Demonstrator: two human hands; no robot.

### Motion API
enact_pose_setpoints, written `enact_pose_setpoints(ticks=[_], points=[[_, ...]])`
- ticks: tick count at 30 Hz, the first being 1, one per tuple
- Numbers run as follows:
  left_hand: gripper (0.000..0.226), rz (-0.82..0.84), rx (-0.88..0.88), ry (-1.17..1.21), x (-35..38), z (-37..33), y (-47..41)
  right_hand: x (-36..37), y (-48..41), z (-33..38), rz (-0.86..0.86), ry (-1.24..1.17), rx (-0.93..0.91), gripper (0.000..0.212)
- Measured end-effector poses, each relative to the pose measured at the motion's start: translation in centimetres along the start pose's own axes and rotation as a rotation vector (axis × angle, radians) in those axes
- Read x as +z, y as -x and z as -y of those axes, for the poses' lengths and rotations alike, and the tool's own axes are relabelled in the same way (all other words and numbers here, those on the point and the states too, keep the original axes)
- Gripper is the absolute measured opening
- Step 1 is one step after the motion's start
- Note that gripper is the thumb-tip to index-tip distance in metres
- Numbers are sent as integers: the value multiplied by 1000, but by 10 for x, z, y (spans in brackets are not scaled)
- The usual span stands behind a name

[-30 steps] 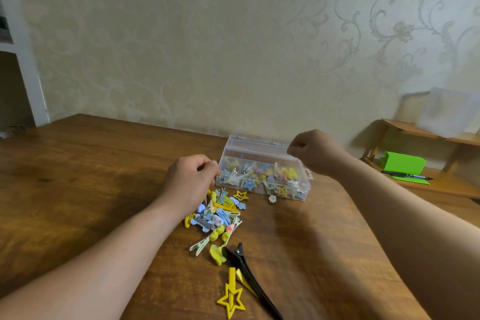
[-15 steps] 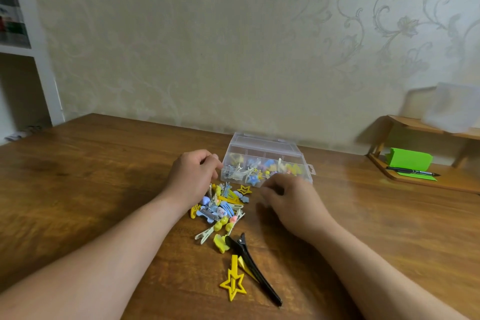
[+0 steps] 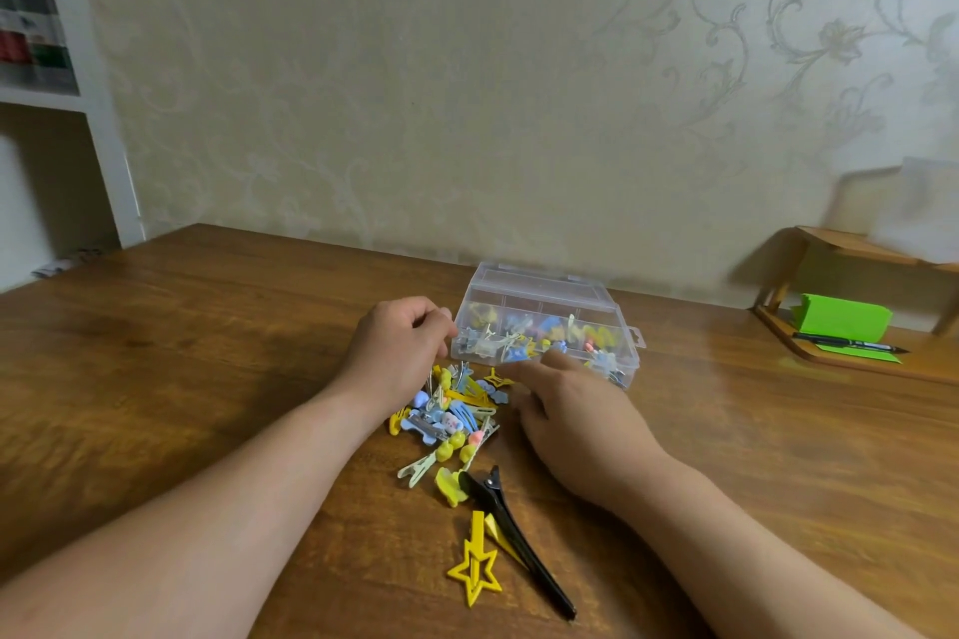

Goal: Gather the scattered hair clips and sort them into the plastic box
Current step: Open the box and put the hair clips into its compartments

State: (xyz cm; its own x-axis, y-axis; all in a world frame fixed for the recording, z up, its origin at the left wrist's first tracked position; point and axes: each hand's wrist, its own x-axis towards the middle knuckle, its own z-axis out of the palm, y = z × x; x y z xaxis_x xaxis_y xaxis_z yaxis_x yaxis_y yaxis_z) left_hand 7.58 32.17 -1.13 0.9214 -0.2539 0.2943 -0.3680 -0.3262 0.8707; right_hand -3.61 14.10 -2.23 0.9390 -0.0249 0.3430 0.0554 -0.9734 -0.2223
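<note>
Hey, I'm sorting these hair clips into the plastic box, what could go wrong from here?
1. Clips look heaped in the front compartments of the plastic box; more dropped in may slide into the wrong one.
2. The right hand reaches in beside the pile of hair clips and might scatter them.
3. The black clip and the yellow star clip lie apart, nearest the person, and could get overlooked or brushed away.

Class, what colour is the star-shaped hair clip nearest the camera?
Yellow; the star-shaped clip shows best in the head view.
</note>
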Motion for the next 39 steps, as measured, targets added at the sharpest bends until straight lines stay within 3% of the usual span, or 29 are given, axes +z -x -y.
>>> enact_pose_setpoints(ticks=[10,18,29,35,39], points=[[31,4,2,-13,-1,-2,2,-9,5,-7,44,-24,43,22],[32,3,-9,-19,-1,-3,3,-11,5,-5,56,-59,70,28],[32,9,-13,-33,-1,-5,3,-15,5,-1,20,-2,15,17],[32,9,-9,-23,0,-4,2,-27,10,-10,33,-255,98,11],[32,14,-9,-6,1,2,-3,-49,2,-16,-113,-567,206,8]])
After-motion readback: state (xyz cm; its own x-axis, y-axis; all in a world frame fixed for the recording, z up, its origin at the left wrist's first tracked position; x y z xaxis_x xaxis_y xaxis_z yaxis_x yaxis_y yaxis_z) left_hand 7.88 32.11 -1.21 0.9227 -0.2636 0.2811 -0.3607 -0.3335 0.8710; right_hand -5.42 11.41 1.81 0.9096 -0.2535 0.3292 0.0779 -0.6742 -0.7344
